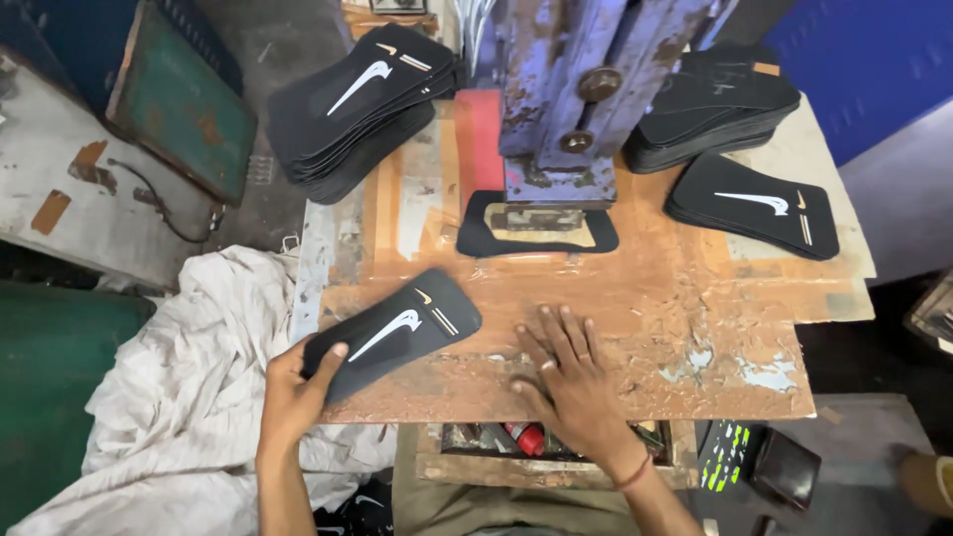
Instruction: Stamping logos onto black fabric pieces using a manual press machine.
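My left hand (295, 389) grips the near end of a black insole-shaped piece (392, 331) with a white curved mark and two gold bars, held flat at the left front of the worn wooden table (695, 298). My right hand (573, 372) lies flat on the table top, fingers spread, holding nothing. Under the blue rusty press head (571, 89) sits another black piece (536, 236) with a gold foil strip on it.
A tall stack of printed black pieces (362, 99) stands at the back left. A stack of plain black ones (710, 104) is at the back right, with a few printed ones (754, 205) beside it. White cloth (199, 387) hangs at the left.
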